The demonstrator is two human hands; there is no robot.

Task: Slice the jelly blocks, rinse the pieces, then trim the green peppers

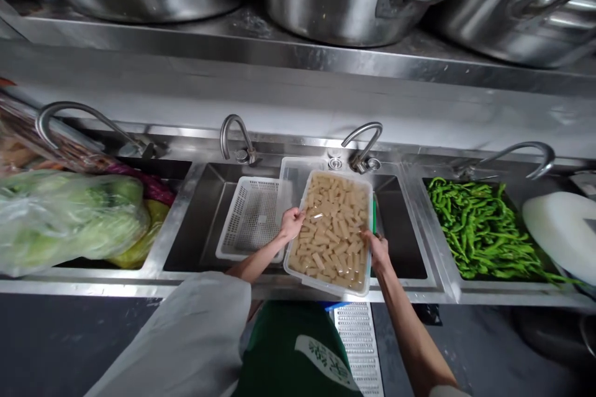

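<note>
we see the clear plastic tub (pixel 326 286) of short tan pieces (pixel 333 223) in liquid held over the steel sink (pixel 407 239). our left hand (pixel 292 223) grasps its left rim and our right hand (pixel 378 249) its right side, probably to share the weight and keep the liquid level. beyond its far left corner is perhaps another clear bin (pixel 292 169); the overlap hides much. left sits a white perforated basket (pixel 254 217), its holes presumably for draining. green peppers (pixel 479 229) lie well apart, rightward.

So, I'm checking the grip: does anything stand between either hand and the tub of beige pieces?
Nothing visible does: the left hand and the right hand hold the tub directly, at opposite sides.
</note>
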